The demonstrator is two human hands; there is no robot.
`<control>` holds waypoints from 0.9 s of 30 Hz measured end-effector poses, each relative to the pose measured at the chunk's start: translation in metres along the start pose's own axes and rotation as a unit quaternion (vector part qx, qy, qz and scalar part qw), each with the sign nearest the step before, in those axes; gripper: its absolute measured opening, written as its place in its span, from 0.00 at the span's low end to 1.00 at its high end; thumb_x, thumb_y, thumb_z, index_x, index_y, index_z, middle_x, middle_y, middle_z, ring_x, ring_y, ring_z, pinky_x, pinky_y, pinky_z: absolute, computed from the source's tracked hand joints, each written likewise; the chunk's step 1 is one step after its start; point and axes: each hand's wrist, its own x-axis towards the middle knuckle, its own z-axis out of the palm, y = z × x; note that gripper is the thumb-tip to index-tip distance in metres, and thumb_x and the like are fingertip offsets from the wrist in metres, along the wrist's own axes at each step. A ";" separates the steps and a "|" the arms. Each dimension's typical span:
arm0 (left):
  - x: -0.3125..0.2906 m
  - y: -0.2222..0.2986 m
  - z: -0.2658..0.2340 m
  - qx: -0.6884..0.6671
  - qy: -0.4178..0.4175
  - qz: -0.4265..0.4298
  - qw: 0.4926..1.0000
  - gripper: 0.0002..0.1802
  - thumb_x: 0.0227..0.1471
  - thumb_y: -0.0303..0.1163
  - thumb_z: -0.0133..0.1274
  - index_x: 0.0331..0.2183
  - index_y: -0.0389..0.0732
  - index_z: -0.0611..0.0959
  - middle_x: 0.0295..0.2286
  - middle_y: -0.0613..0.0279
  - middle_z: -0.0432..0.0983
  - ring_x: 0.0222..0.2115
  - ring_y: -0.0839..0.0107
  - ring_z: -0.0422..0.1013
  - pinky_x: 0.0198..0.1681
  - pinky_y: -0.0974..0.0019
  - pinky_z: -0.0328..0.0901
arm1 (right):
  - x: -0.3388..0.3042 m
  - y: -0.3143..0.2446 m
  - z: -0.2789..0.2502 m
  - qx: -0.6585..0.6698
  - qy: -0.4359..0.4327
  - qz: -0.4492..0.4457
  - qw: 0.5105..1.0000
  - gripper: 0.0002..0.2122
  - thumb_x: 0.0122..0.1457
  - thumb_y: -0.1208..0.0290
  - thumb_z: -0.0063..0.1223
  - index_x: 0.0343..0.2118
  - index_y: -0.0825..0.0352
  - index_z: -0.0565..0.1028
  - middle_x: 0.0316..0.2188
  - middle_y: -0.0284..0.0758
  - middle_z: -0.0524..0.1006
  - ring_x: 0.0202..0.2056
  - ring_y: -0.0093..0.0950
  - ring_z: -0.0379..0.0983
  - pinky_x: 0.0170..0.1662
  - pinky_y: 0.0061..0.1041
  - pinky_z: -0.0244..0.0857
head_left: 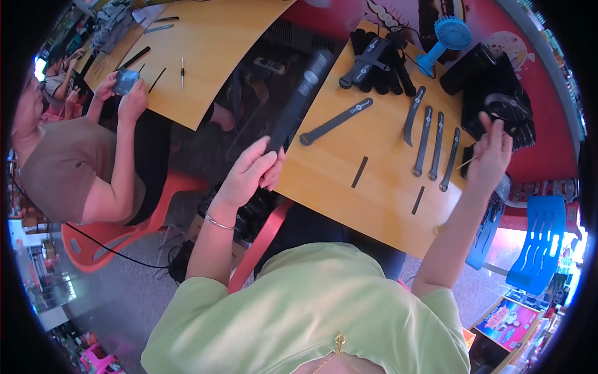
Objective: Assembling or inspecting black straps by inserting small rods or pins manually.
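Observation:
My left hand [250, 173] is closed round one end of a dark flat strap [302, 93] with pale printing. The strap rises, slightly blurred, over the table's left edge. At the table's right side my right hand [490, 156] is raised beside a stack of black items [498, 109]. A thin pale stick [466, 163] pokes out from its closed fingers. Between my hands lie several dark straps with rounded ends, among them a separate strap [336, 121] on the left and a curved strap [414, 116]. Two short black strips, one a nearer strip [417, 201], rest on the wood.
A heap of black straps [374, 59] covers the far end of the table [330, 165]. A blue handheld fan [445, 40] and a black cylinder [470, 68] stand nearby. Leftward, a seated person [87, 168] holds a phone at another table [212, 50]. A blue chair [539, 243] is on the right.

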 end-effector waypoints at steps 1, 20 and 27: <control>0.001 0.001 0.007 0.001 0.001 0.000 1.000 0.08 0.59 0.31 0.38 0.33 0.38 0.70 0.16 0.72 0.58 0.16 0.82 0.54 0.20 0.76 0.55 | -0.011 0.005 0.006 -0.074 -0.018 -0.031 0.997 0.08 0.59 0.68 0.50 0.26 0.67 0.70 0.28 0.35 0.79 0.15 0.09 0.51 0.17 0.10 0.43; -0.005 0.091 0.152 -0.597 -0.421 0.112 0.674 0.14 0.57 0.36 0.43 0.21 0.43 0.66 0.12 0.67 0.56 0.11 0.76 0.51 0.28 0.58 0.65 | -0.147 0.106 0.051 -0.435 -0.344 -0.035 0.831 0.13 0.47 0.65 0.60 0.37 0.61 0.78 0.26 0.32 0.78 0.27 0.31 0.75 0.31 0.27 0.68; -0.008 0.074 0.165 -0.597 -0.446 0.117 0.656 0.14 0.56 0.39 0.42 0.22 0.42 0.66 0.12 0.67 0.57 0.12 0.76 0.52 0.28 0.59 0.65 | -0.139 0.104 0.047 -0.405 -0.378 -0.038 0.832 0.14 0.50 0.65 0.57 0.40 0.62 0.75 0.32 0.35 0.77 0.28 0.33 0.75 0.32 0.28 0.68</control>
